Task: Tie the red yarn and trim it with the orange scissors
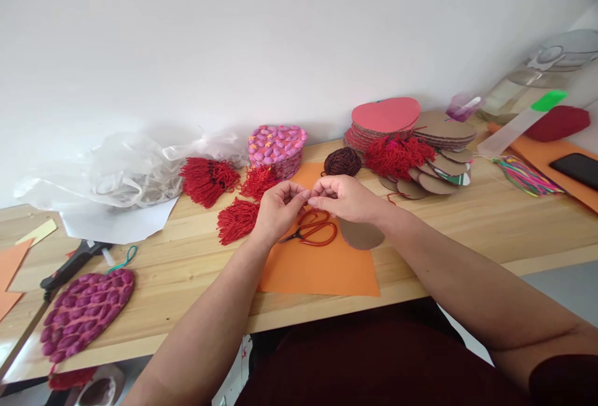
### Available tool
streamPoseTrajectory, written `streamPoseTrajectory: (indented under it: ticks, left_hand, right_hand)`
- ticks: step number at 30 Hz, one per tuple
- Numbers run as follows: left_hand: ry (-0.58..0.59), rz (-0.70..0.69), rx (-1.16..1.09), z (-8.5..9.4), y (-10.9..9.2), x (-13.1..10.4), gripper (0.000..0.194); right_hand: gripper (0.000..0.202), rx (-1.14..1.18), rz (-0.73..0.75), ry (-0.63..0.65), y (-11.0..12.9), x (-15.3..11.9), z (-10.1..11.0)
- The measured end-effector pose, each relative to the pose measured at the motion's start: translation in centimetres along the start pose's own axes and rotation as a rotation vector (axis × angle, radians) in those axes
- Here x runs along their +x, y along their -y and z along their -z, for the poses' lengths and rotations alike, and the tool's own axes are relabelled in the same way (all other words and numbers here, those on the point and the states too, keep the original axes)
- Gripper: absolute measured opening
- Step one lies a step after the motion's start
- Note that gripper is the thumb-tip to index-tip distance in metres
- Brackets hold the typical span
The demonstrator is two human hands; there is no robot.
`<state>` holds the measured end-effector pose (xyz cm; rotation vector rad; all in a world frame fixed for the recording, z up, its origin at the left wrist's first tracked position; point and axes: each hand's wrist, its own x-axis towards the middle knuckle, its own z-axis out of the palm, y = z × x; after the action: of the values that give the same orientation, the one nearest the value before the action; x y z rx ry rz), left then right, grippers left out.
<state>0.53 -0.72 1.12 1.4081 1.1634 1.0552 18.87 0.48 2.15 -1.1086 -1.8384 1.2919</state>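
My left hand and my right hand meet fingertip to fingertip above an orange sheet, each in a pinch. Whatever sits between the fingers is too small to make out. Just below them lie scissors with orange-red handles, blades pointing left. A brown cardboard piece is partly hidden by my right wrist. Beside my left hand rest red yarn tassels, with another red tassel bundle farther back. A ball of dark brown yarn sits behind my right hand.
Pink-topped heart shapes are stacked at the back, beside cardboard pieces and red yarn. A decorated purple stack, plastic bags, a glue gun and a purple heart lie leftward. A phone is far right.
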Motion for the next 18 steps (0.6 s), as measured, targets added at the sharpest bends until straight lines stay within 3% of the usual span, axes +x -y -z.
streamPoseTrajectory:
  ticks: [5, 18]
  left_hand:
    - [-0.001, 0.006, -0.058, -0.1, -0.1, -0.2, 0.039]
    - [-0.041, -0.042, -0.024, -0.4, 0.1, -0.2, 0.037]
  right_hand:
    - [0.026, 0.198, -0.089, 0.0, 0.1, 0.3, -0.4]
    - [0.028, 0.305, -0.121, -0.068, -0.7, 0.6, -1.4]
